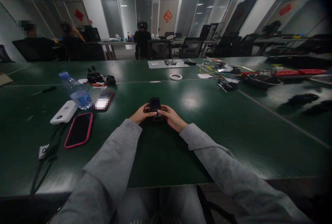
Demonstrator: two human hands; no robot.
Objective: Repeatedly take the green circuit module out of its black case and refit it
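Note:
A small black device [155,104] with a dark screen stands upright at the middle of the green table [166,161]. My left hand [142,113] grips its left side, thumb across the lower front. On the right side, my right hand [172,116] holds the same device, its thumb near the buttons below the screen. Both thumbs nearly meet. The fingers behind the device are partly hidden.
At left are a pink-edged phone [79,130], a white power bank [63,112] with a cable, a water bottle [77,94] and black parts [98,78]. Beyond lies a white ring [175,77]. Wires and tools [228,73] crowd the right. People sit behind.

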